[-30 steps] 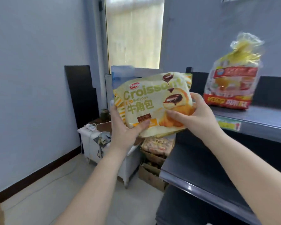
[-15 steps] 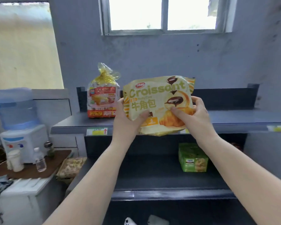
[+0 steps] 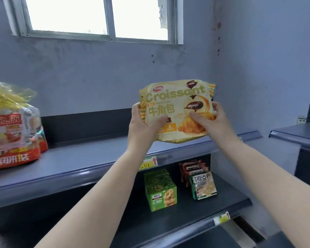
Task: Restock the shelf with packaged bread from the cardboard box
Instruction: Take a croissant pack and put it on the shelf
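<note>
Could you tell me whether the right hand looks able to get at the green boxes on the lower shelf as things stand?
Probably not yet: the right hand and left hand both grip the croissant pack above the upper shelf. The green boxes themselves stand unobstructed in front.

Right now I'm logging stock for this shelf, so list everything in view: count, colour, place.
Pale yellow plastic croissant bag: one, held above top shelf, right part.
Red-and-clear plastic bread bags: at least two, top shelf, far left.
Green cardboard snack boxes: a row, lower shelf.
Green-and-brown snack packets: a row, lower shelf, right of boxes.
Dark grey metal shelf: one unit.
White-framed window: one, above.
Left hand, right hand: grip bag's sides.
</note>
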